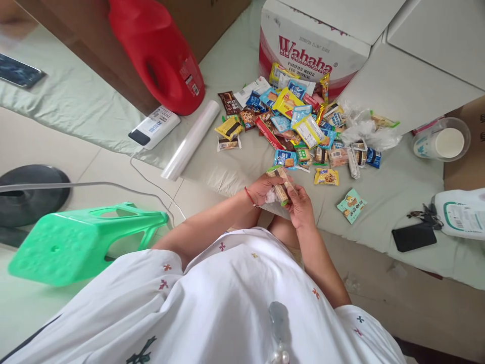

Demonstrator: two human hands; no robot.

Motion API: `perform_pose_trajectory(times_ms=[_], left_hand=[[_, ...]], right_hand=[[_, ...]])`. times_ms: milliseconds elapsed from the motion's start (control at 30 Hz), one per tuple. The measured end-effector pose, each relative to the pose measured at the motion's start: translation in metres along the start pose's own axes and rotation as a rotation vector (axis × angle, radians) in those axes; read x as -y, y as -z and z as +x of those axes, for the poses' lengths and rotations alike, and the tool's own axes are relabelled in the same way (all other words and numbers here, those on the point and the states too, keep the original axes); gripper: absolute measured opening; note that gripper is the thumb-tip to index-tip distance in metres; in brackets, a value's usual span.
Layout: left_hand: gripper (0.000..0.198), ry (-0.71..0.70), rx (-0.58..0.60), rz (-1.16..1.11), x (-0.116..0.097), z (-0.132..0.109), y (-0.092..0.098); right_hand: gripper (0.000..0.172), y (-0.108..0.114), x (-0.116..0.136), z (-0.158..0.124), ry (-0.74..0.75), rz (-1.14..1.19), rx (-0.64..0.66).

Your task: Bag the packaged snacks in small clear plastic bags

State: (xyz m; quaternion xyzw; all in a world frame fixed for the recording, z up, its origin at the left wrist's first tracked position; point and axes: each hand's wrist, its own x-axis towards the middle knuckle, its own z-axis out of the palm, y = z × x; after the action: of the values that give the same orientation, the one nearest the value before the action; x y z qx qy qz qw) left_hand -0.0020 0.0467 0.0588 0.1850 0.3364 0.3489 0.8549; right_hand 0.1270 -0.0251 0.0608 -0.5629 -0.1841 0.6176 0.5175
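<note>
My left hand (pixel 261 189) is closed around one side of a wrapped snack bar (pixel 281 186), with a red string bracelet at the wrist. From the other side my right hand (pixel 301 205) grips the same bar, fingers and thumb at its lower end. The bar has a clear wrapper with green ends. Some crumpled clear plastic (pixel 270 196) shows by my left fingers. Just beyond my hands lies a heap of small packaged snacks (pixel 291 111) in blue, yellow, red and brown wrappers. A yellow snack packet (pixel 326 177) and a light green packet (pixel 352 206) lie to the right.
Behind the heap stands a Wahaha carton (pixel 299 55). To the left are a red jug (pixel 162 60), a plastic film roll (pixel 190 140), a white power bank (pixel 154 127) and a green stool (pixel 76 242). At right are a cup (pixel 449 142), a black phone-like object (pixel 414 237) and a white bottle (pixel 462 213).
</note>
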Motion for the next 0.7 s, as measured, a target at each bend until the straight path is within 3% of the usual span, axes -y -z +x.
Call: perform_pose_trajectory(times_ms=[133, 333, 567, 633, 700], left_hand=[[0.054, 0.016, 0.08, 0.001, 0.003, -0.002, -0.002], [0.047, 0.008, 0.022, 0.126, -0.002, -0.004, -0.004], [0.055, 0.054, 0.118, 0.21, 0.002, -0.01, -0.01], [0.059, 0.056, 0.104, 0.237, 0.005, -0.012, -0.013], [0.061, 0.042, 0.066, 0.28, 0.006, -0.013, -0.014]], right_hand=[[0.052, 0.01, 0.0, -0.009, -0.111, 0.018, 0.066], [0.048, 0.025, 0.004, -0.015, 0.055, -0.027, -0.019], [0.051, 0.029, 0.002, -0.032, 0.041, -0.025, 0.111], [0.049, 0.041, 0.001, -0.041, 0.089, -0.107, 0.035], [0.049, 0.066, 0.007, -0.05, 0.157, -0.294, -0.1]])
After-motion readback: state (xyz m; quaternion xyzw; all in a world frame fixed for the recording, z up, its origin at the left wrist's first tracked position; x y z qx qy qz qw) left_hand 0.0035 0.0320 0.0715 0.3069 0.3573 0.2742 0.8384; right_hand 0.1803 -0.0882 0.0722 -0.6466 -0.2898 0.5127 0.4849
